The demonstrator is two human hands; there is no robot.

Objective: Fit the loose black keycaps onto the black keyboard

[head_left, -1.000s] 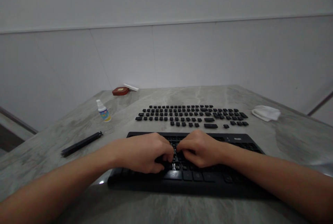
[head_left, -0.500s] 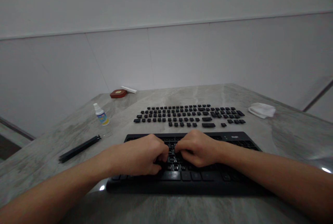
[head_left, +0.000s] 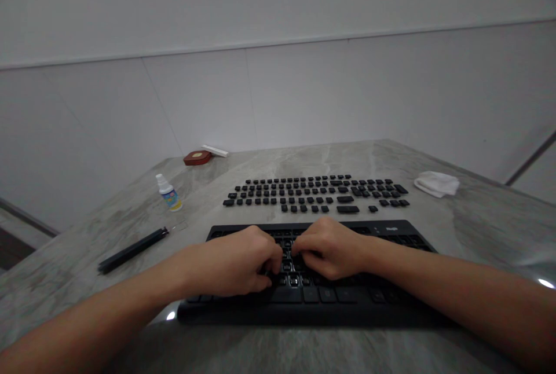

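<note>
A black keyboard [head_left: 304,315] lies flat in front of me. Its bottom row still has wide keys, while bare key sockets show in the middle. My left hand [head_left: 247,261] rests over the left half, fingers curled and thumb drawn in near the space bar row. Over the centre, my right hand [head_left: 332,249] is closed, its fingertips down among the sockets. Whatever either hand pinches is hidden by the fingers. Loose black keycaps [head_left: 308,190] lie in rows behind the keyboard, laid out like its key pattern.
To the left stands a small white spray bottle [head_left: 170,194] with a blue label. Nearer lies a dark, slim stick-like tool [head_left: 132,250] with a wire end. A reddish-brown case [head_left: 197,157] and a white strip [head_left: 216,150] sit by the wall. A folded white cloth [head_left: 436,183] lies right.
My left thumb has shifted very slightly to the right. The right hand, the keyboard and the loose keycaps stay in place.
</note>
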